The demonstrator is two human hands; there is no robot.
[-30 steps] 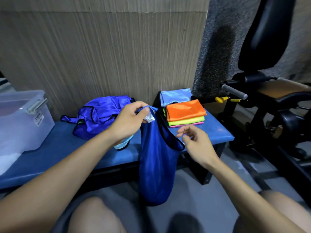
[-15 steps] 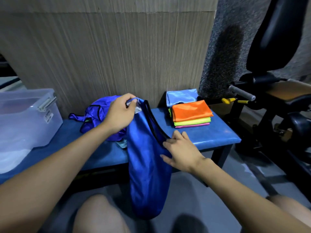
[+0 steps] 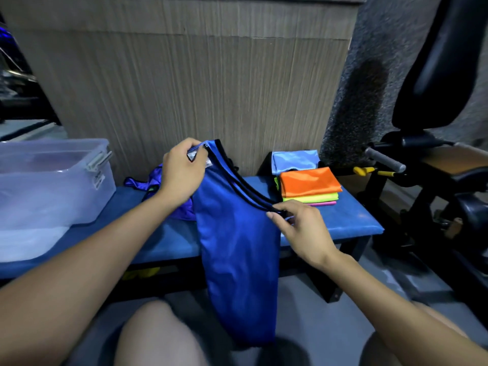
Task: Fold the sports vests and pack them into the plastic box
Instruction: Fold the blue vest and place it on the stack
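Note:
A blue sports vest (image 3: 237,247) with black trim hangs in front of the blue bench (image 3: 351,220), its lower end near my knees. My left hand (image 3: 182,170) grips its top by the white label. My right hand (image 3: 298,228) pinches the black-trimmed edge lower on the right. A heap of purple-blue vests (image 3: 155,180) lies on the bench behind my left hand, partly hidden. Folded vests (image 3: 309,184) are stacked at the bench's right: orange on top, yellow-green and pink under it, a light blue one behind. The clear plastic box (image 3: 52,180) stands on the bench's left end.
A wood-grain wall panel (image 3: 198,88) backs the bench. Black gym equipment (image 3: 435,167) with a padded seat and a grey handle stands close on the right. My bare knees are at the bottom of the view. Something yellow lies under the bench.
My left hand has lifted the vest's top higher. My right hand has moved from lying flat on the vest to pinching its trimmed edge, pulling it out to the right.

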